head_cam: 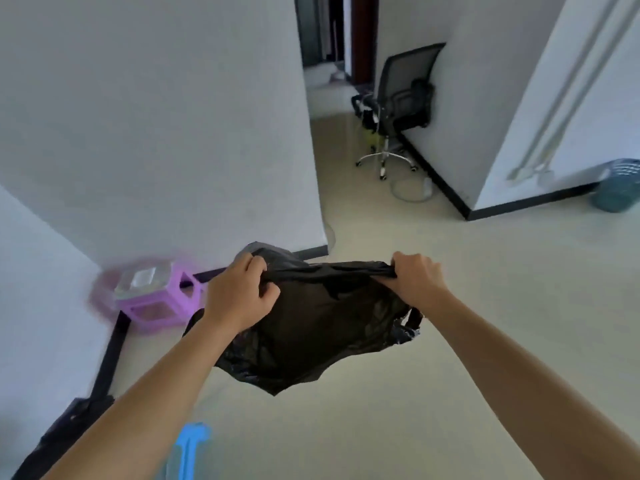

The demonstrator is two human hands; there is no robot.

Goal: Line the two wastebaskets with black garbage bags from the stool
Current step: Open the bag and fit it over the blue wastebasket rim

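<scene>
Black garbage bag [311, 323] stretched taut, both hands' grip seemingly closed.

Black bag [311, 327] between both hands

Crumpled black garbage bag [311, 327] hangs above floor; purple stool [156, 296] beside wall.

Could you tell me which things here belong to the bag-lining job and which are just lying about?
Part of the job:
- black garbage bag, gripped at its top edge by the left hand and right hand
- purple stool
- teal wastebasket by the far wall

Just lying about:
- office chair
- blue plastic item, bottom edge, unclear
</scene>
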